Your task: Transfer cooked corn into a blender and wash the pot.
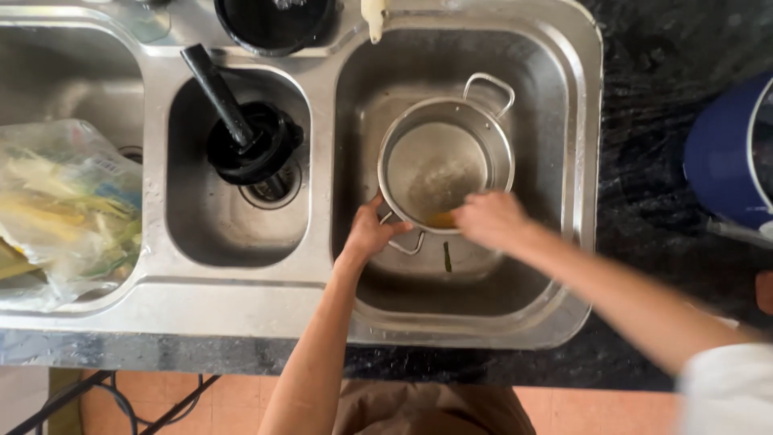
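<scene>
A steel pot (445,163) is set in the right basin of the sink (580,121). Its near handle and rim are gripped by the left hand (368,234). A yellow sponge (440,219) is pressed inside the pot by the closed fingers of the right hand (489,217).

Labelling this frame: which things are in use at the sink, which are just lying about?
In use: pot, left hand on its rim, right hand inside it with something yellow, right basin.

Lying about: black utensil, plastic bag, blue container.
</scene>
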